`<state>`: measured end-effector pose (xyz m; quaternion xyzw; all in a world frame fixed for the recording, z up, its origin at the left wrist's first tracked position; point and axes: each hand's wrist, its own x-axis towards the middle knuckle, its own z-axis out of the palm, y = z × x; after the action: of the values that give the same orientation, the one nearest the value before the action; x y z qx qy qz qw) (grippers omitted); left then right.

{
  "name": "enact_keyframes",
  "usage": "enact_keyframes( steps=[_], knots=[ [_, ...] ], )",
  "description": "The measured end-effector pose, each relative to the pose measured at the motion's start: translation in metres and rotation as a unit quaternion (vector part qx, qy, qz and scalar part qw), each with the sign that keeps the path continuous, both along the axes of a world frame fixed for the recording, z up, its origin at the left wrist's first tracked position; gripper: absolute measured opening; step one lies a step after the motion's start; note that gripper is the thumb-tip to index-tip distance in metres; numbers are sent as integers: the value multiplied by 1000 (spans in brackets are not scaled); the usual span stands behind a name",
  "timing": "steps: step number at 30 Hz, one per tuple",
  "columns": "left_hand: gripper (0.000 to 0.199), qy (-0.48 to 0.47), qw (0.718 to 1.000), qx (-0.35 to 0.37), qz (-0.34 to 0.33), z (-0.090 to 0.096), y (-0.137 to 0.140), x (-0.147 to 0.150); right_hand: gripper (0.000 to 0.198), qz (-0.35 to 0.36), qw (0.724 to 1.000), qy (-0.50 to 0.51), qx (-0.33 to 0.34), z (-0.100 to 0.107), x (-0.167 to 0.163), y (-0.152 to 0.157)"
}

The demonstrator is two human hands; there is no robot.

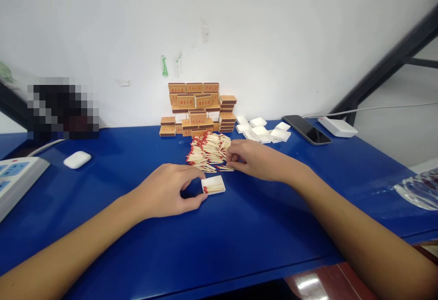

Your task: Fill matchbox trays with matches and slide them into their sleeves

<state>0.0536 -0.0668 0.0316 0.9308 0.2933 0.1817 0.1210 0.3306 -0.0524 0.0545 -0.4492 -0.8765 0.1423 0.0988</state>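
A small white matchbox tray (pixel 219 181) lies on the blue table with several red-tipped matches (pixel 212 187) in it. My left hand (pixel 176 188) grips the tray's left end between thumb and fingers. Just behind the tray spreads a big heap of loose matches (pixel 208 150), their heads mostly toward the left. My right hand (pixel 255 159) is at the heap's right edge, its fingers bent into a pinch beside a few stray matches (pixel 224 169). Whether a match is between those fingertips is hidden.
Stacked orange matchboxes (pixel 195 103) stand against the wall behind the heap. White trays (pixel 260 131) lie in a loose pile to their right, near a black phone (pixel 307 129) and a white device (pixel 338 127). On the left are a white earphone case (pixel 77 159) and a power strip (pixel 20 181).
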Motion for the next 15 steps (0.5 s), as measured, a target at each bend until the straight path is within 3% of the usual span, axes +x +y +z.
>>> enact_keyframes(
  steps=[9,15],
  knots=[
    [27,2,1000,0,2,-1,-1,-1,13,13,999,30,25,-8,-5,2],
    [27,6,1000,-2,3,-1,-1,-1,15,40,998,50,-8,-3,-4,1]
  ],
)
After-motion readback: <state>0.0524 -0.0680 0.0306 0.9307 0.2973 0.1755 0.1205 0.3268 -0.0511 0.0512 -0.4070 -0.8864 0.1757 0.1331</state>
